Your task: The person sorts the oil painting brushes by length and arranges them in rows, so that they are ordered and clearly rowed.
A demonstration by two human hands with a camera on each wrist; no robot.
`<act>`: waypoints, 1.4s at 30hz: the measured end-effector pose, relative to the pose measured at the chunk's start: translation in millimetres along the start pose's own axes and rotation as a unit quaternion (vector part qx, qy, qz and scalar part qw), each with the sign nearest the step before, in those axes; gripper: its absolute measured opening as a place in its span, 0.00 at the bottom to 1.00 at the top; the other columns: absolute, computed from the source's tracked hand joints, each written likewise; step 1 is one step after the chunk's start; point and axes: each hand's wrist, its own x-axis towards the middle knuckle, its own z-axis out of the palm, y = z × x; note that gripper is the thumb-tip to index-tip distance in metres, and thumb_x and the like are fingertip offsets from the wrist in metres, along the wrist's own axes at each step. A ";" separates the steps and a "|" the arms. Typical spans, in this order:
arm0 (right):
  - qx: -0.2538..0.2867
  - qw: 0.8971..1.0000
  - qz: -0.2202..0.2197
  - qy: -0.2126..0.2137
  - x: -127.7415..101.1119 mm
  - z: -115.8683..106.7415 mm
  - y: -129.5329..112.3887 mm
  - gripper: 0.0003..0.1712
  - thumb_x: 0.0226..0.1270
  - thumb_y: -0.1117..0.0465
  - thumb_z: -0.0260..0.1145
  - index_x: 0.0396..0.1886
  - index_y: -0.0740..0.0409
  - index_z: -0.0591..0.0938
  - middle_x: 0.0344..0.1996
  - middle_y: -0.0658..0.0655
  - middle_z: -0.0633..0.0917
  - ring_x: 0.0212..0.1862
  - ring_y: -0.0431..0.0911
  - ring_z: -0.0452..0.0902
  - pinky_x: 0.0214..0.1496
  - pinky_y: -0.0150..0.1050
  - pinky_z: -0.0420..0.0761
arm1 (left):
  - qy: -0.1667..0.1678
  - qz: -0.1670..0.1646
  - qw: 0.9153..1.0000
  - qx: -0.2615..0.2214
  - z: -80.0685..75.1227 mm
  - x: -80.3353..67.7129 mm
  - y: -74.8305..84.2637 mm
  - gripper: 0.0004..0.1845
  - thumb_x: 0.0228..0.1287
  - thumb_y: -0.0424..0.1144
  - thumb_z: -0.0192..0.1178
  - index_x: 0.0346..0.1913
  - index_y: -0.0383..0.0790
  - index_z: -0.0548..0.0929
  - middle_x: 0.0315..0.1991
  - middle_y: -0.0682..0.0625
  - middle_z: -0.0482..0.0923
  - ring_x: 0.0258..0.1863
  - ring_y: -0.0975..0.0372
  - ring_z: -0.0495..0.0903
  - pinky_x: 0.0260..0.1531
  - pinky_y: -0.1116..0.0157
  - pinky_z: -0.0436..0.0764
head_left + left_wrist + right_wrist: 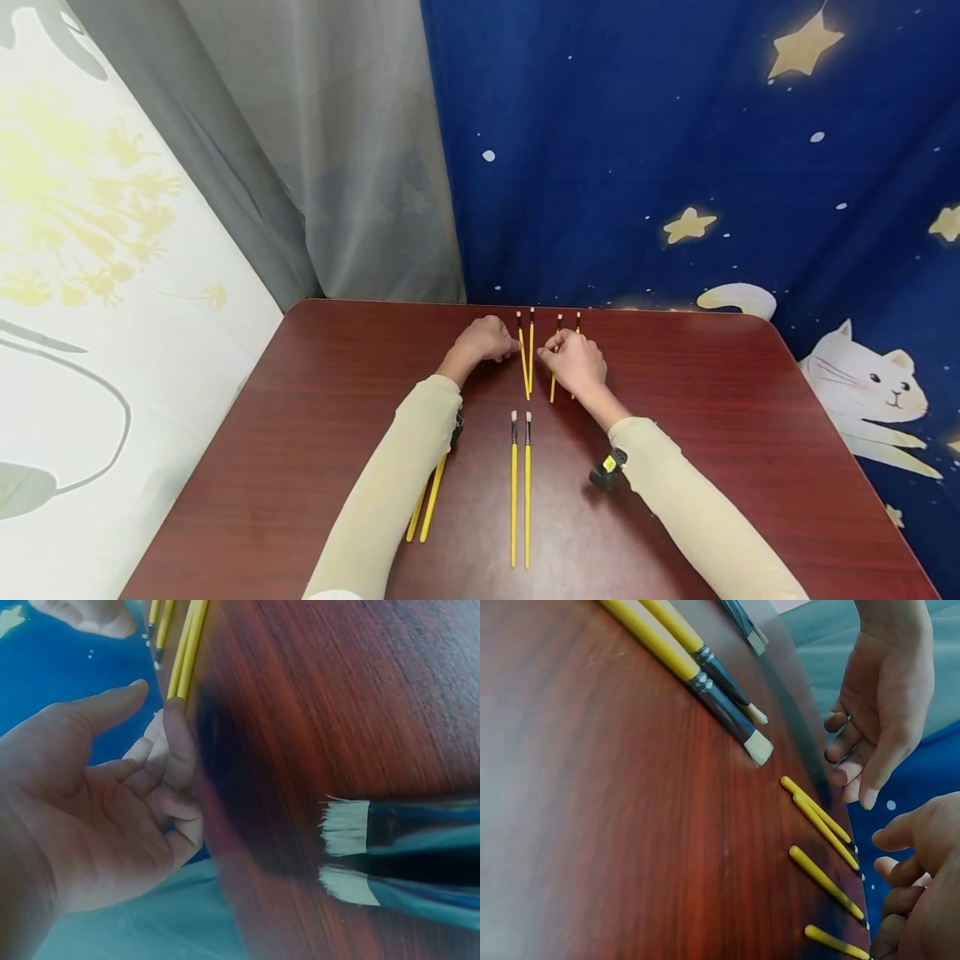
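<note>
- Sleeved forearms are seen nearest the camera, reaching forward over the table [300,400]; a small camera is strapped at each wrist.
- Table: dark red wood, set against a blue star-and-cat cloth [675,167] and a grey curtain [315,167].
- Left hand [487,337]: laid on the table at the far edge, just left of the near-left pair of small brushes [527,358]. From the left wrist view its fingers are loosely bent and one fingertip [177,720] is pressed against the handle ends; nothing is gripped. The touch is judged to be a nudge that squares the pair.
- Right hand [573,362]: laid over the second pair of small brushes [557,354]. Fingers are curled, but whether a brush is pinched cannot be told.
- Long brushes [521,492]: two laid parallel at mid-table, bristles away from the person, well apart from both hands.
- Another pair of brushes [427,508]: lying partly under the left forearm.
- Brushes are laid out in pairs by length, apparently as sorted sets.
</note>
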 end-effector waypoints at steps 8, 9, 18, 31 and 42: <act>-0.035 0.998 0.032 -0.038 5.9 9.4 -14.9 0.13 0.65 0.45 0.73 0.24 0.43 0.90 0.31 0.52 0.91 0.39 0.56 0.88 0.38 0.54 0.83 | 0.016 -0.039 0.995 0.096 11.5 8.6 4.2 0.24 0.72 0.56 0.65 0.20 0.46 0.83 0.18 0.52 0.77 0.22 0.58 0.78 0.25 0.61 0.73; -0.040 0.998 0.034 -0.042 6.3 10.1 -16.2 0.14 0.66 0.45 0.73 0.23 0.43 0.90 0.31 0.52 0.91 0.39 0.56 0.88 0.39 0.55 0.84 | 0.020 -0.038 0.995 0.095 12.0 9.0 5.4 0.23 0.71 0.56 0.66 0.21 0.46 0.83 0.18 0.52 0.77 0.23 0.58 0.78 0.25 0.61 0.74; -0.061 0.996 0.044 -0.054 6.6 14.1 -17.6 0.22 0.67 0.48 0.72 0.13 0.46 0.82 0.20 0.52 0.85 0.33 0.55 0.84 0.35 0.52 0.81 | 0.040 -0.047 0.994 0.095 20.0 8.0 16.9 0.19 0.67 0.54 0.70 0.24 0.46 0.86 0.18 0.53 0.79 0.24 0.59 0.79 0.27 0.62 0.74; -0.065 0.994 0.050 -0.075 8.6 20.6 -17.5 0.24 0.66 0.50 0.71 0.09 0.46 0.79 0.18 0.52 0.82 0.30 0.53 0.82 0.31 0.48 0.78 | 0.024 -0.084 0.991 0.098 25.5 19.5 18.6 0.16 0.65 0.49 0.69 0.22 0.46 0.83 0.18 0.52 0.80 0.23 0.58 0.80 0.27 0.60 0.77; -0.102 0.992 0.037 -0.065 8.4 23.9 -25.0 0.20 0.61 0.53 0.67 0.11 0.50 0.77 0.22 0.58 0.84 0.26 0.54 0.80 0.31 0.52 0.80 | 0.061 -0.097 0.987 0.109 28.9 15.5 24.3 0.12 0.63 0.51 0.67 0.30 0.46 0.84 0.36 0.47 0.85 0.38 0.52 0.83 0.48 0.48 0.83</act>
